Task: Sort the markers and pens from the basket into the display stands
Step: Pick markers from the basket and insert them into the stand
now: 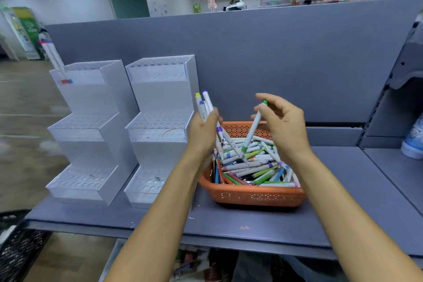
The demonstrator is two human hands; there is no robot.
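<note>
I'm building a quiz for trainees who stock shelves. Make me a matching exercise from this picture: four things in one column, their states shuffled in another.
1 left hand
2 right hand
3 basket
4 left stand

A two markers stand in its top tier
B grips several markers
C pinches one green-capped marker
D orange, piled with pens

Pairs: 1-B, 2-C, 3-D, 4-A

grey shelf (251, 224) | two white tiered display stands (91, 144) left | orange basket (251, 196) right
</note>
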